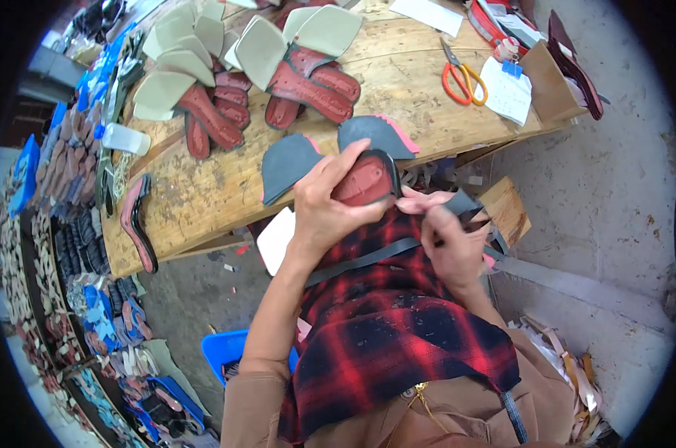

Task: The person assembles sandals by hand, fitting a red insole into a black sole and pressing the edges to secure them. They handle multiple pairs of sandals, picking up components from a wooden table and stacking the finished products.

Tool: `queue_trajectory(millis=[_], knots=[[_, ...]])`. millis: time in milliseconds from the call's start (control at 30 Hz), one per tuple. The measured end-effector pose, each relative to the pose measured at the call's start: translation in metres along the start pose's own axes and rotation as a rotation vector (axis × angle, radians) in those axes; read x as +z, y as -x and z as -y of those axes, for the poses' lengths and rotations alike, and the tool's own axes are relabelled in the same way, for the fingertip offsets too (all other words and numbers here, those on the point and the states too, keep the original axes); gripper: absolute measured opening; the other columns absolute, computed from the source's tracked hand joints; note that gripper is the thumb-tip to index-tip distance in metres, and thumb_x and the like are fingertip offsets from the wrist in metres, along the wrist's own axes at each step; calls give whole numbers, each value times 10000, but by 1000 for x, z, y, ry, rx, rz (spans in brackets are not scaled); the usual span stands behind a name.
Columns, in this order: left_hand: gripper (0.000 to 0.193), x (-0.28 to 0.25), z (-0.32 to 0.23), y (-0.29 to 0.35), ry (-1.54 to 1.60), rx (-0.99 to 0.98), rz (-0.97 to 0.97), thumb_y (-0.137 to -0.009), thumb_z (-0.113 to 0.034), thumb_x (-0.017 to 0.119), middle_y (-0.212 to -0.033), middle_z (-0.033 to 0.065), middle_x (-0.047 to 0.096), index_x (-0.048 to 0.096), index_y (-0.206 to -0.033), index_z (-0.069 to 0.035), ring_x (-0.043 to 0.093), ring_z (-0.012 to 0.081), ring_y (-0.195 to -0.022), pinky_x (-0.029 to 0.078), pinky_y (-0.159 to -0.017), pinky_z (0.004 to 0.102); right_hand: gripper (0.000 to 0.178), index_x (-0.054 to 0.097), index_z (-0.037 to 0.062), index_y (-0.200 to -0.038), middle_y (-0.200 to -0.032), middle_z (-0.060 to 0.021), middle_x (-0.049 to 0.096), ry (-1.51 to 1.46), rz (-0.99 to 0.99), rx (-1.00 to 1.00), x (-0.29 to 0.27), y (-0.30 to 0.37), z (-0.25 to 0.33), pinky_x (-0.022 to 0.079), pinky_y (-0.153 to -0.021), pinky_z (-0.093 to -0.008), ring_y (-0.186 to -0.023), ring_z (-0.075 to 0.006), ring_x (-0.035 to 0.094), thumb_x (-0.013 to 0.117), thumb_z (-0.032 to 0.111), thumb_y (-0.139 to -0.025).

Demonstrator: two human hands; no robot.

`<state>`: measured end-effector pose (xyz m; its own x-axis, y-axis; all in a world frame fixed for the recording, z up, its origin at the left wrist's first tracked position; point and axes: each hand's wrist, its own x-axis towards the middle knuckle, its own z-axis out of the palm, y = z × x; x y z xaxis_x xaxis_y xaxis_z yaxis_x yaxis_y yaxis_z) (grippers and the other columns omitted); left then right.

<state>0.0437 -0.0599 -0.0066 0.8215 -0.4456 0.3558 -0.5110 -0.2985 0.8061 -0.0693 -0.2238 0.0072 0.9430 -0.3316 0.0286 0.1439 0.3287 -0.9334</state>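
My left hand [327,187] is wrapped round the heel end of a red shoe insole [366,181] with a dark rim, held up over my lap near the table edge. At the rim's right side, my right hand [454,239] is closed with thumb and fingertips pinching a dark grey strip [463,203]. A length of black strip [375,257] lies across the red and black checked apron [409,299]. A white flat piece [277,237] shows below my left wrist; whether it joins the insole is hidden. Just beyond my hands, grey pads [375,137] with pink edges lie on the table.
On the wooden table [192,213] lie several red insoles [308,89] with pale toe sheets, orange-handled scissors [461,84], a plastic bottle [126,140] and a curved insole [138,224]. A cardboard box [554,89] stands right. Shoe parts fill the left racks; a blue stool [226,349] stands below.
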Motion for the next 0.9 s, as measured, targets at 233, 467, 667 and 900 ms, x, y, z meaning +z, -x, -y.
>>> queue_trajectory(millis=[233, 467, 667, 900], knots=[[748, 66, -2, -43, 284, -226, -194, -686, -172, 822, -1052, 188, 656, 475, -1306, 62, 650, 249, -966, 505, -869, 351, 151, 679, -45, -1018, -969, -122, 733, 470, -49, -489, -10, -83, -33, 523, -837, -292, -942, -149, 680, 630, 30, -896], [415, 70, 6, -49, 1034, -596, -76, -913, -161, 664, -1010, 39, 613, 504, -1267, -14, 601, 108, -873, 493, -786, 251, 233, 679, -17, -1019, -928, -29, 729, 160, -110, -77, -16, -81, -12, 309, -418, -173, -454, 7, 396, 554, 178, -987], [253, 82, 26, -24, 1006, -656, -153, -944, -101, 607, -933, -2, 616, 584, -1191, -53, 586, 69, -814, 480, -720, 224, 253, 688, -31, -1090, -1061, -76, 728, 280, 69, 55, -36, -15, -21, 475, -646, -229, -688, -79, 595, 528, 128, -976], [210, 91, 32, -23, 1197, -894, -310, -965, -158, 598, -959, 20, 644, 617, -1161, -85, 607, 101, -823, 512, -710, 259, 309, 681, -90, -1042, -1218, -190, 649, 104, 336, 6, -54, -19, -26, 411, -1059, -386, -1173, -276, 596, 497, 152, -982]])
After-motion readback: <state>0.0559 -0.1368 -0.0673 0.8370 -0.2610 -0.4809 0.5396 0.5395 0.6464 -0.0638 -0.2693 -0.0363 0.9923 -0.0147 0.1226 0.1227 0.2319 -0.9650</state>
